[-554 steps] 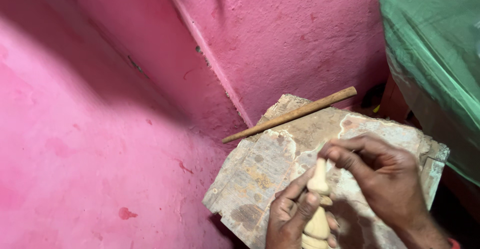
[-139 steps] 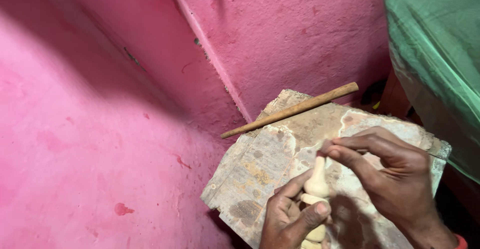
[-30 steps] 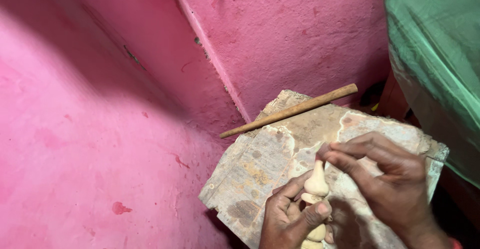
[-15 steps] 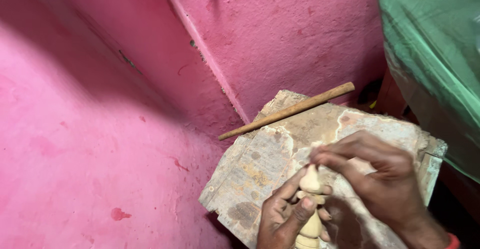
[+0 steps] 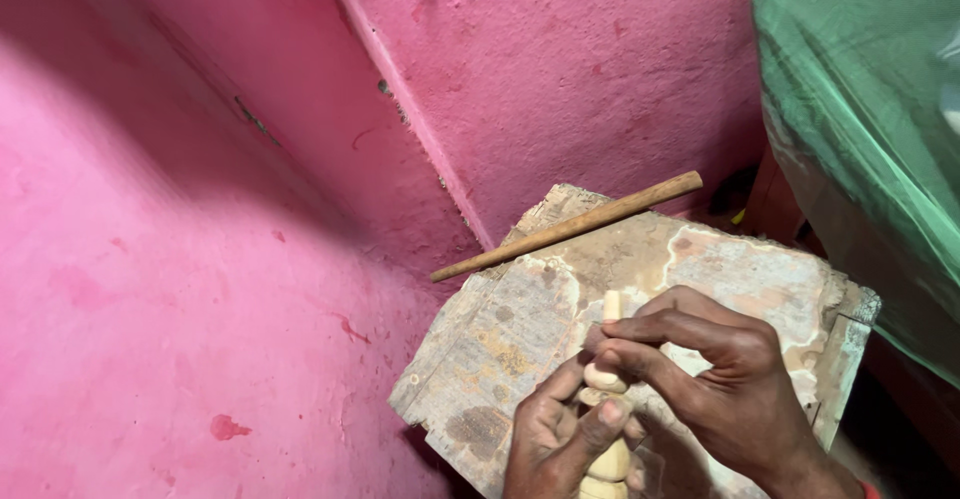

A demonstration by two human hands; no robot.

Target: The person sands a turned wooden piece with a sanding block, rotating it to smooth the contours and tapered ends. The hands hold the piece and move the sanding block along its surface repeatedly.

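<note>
Pink plastered walls [image 5: 560, 69] meet in a corner behind a worn, paint-blotched wooden board [image 5: 520, 329], with green netting [image 5: 860, 129] at the right. A wooden stick [image 5: 570, 226] lies along the board's far edge. Near its front edge, the left hand [image 5: 560, 439] is wrapped around a pale turned wooden piece [image 5: 608, 389], while the right hand [image 5: 720, 379] pinches its narrow top. Too much sideways pressure could probably snap that thin tip, or the piece could slip.
</note>
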